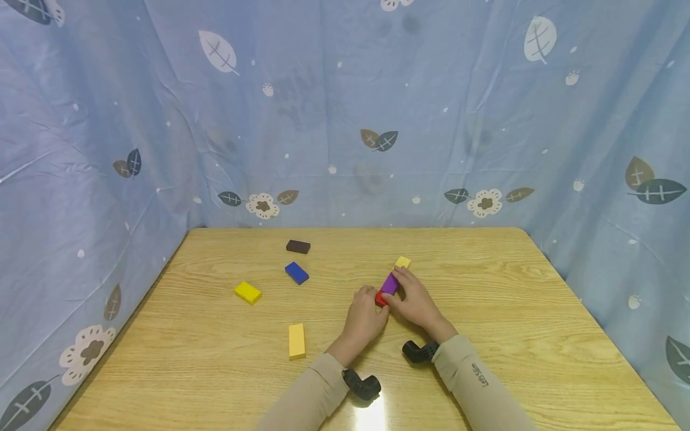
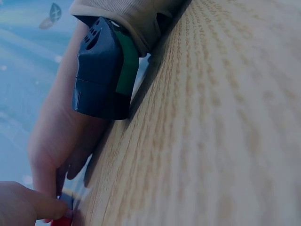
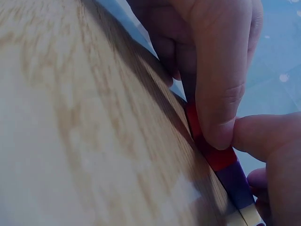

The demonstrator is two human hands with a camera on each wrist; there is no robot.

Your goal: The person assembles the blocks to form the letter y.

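Note:
A red block [image 1: 380,299], a purple block [image 1: 390,284] and a pale yellow block [image 1: 402,262] lie end to end in a slanting row on the table. My left hand [image 1: 365,317] pinches the red block at the near end, its thumb [image 3: 220,127] on the side face in the right wrist view. My right hand [image 1: 416,300] curls over the row, with its thumb by the red block and its fingers by the far end of the purple block. In the right wrist view both thumbs meet at the red block, and the fingers behind are partly hidden.
Left of the hands lie a dark brown block [image 1: 298,246], a blue block [image 1: 297,273], a bright yellow block [image 1: 248,293] and an orange-yellow block [image 1: 297,341]. The wooden table [image 1: 512,335] meets a blue patterned curtain [image 1: 334,108] at its back and sides.

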